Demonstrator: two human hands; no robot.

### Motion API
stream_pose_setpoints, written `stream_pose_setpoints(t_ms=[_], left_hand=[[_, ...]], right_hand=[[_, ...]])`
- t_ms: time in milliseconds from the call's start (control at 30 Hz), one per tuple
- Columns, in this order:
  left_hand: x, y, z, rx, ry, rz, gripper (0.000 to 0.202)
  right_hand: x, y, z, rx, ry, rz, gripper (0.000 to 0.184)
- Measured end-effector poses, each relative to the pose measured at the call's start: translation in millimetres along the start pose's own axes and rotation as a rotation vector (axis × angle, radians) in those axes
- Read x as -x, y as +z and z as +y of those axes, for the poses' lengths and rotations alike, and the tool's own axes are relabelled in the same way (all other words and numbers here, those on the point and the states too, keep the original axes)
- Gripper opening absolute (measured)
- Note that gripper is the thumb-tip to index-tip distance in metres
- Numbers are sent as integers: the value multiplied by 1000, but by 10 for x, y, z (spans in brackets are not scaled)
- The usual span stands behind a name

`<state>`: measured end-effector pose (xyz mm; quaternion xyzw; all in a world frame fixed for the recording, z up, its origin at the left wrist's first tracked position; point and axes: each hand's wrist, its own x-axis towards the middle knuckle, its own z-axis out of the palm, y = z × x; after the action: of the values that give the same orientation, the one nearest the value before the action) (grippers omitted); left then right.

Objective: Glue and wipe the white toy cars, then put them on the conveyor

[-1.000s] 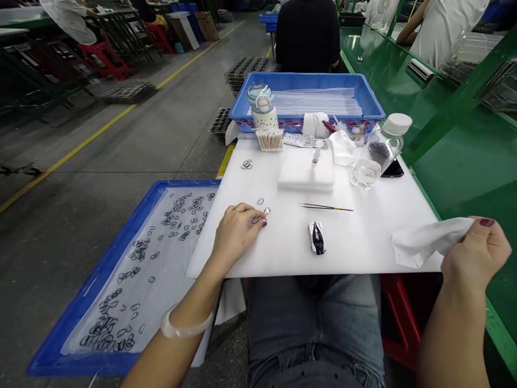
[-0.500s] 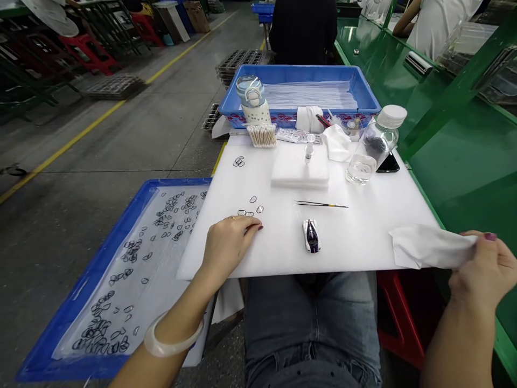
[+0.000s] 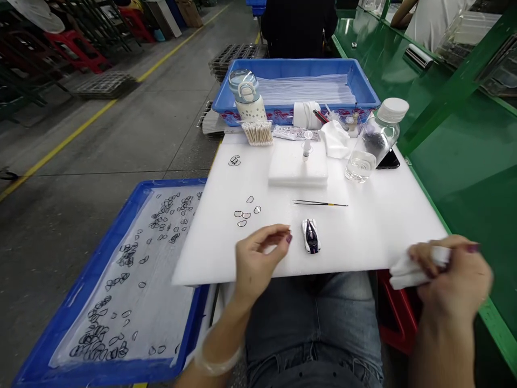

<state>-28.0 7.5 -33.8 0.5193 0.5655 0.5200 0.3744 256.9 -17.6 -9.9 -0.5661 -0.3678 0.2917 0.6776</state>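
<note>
My left hand is pinched, thumb against forefinger, above the white board; whatever it may hold is too small to make out. Just right of its fingertips rests a toy car, white with a dark top. Behind that hand lie several thin black rings. My right hand, smeared by motion, is closed round a crumpled white cloth at the board's right front corner. A pair of tweezers lies beyond the car. Farther back, a small clear vial stands on a white block.
On the left stands a blue tray with many black rings on its white sheet. Cotton swabs, a cup, a clear bottle and a blue bin line the back. Green bench at right; a person in black ahead.
My left hand has moved right, from the black rings toward the toy car, fingers pinched. My right hand has moved left and bunched up the white cloth, which hung stretched out before.
</note>
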Motion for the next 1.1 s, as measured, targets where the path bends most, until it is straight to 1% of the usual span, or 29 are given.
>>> stream_pose_setpoints(t_ms=[33, 100, 133, 200, 267, 333, 400, 500, 567, 667, 700, 733, 833, 867, 1000, 1100], left_hand=[[44, 99, 9, 237, -123, -66, 25], [101, 247, 20, 597, -319, -171, 27], [115, 291, 19, 714, -376, -196, 27], [125, 319, 4, 845, -424, -204, 25], [124, 301, -19, 883, -436, -203, 25], [122, 274, -39, 886, -439, -211, 26], [122, 261, -51, 888, -426, -216, 26], [124, 269, -45, 891, -407, -190, 25], [126, 278, -28, 897, -421, -160, 26], [129, 286, 0, 933, -451, -149, 26], [129, 287, 6, 942, -454, -151, 26], [129, 288, 9, 946, -454, -152, 26], [125, 292, 7, 945, -454, -153, 27], [124, 293, 3, 949, -456, -156, 27], [132, 303, -6, 953, -443, -149, 22], [161, 317, -6, 929, -405, -154, 23]], right_hand=[[84, 133, -3, 42, -6, -85, 38], [223, 330, -5, 184, -52, -283, 30], [274, 398, -6, 263, -101, -375, 27], [338, 504, -8, 344, -263, -481, 20], [367, 612, -5, 320, -446, -546, 14], [385, 746, 9, 280, -595, -587, 17], [411, 895, 29, 274, -704, -601, 20], [469, 1070, 35, 355, -824, -595, 17], [491, 1106, -7, 453, -905, -605, 14], [447, 1034, -144, 612, -1012, -708, 16], [411, 994, -194, 652, -1030, -732, 15], [372, 956, -235, 677, -1039, -724, 13], [287, 919, -275, 654, -1024, -601, 13], [284, 937, -261, 632, -1016, -594, 13], [364, 1038, -202, 605, -1000, -733, 16], [373, 961, -282, 660, -947, -838, 19]])
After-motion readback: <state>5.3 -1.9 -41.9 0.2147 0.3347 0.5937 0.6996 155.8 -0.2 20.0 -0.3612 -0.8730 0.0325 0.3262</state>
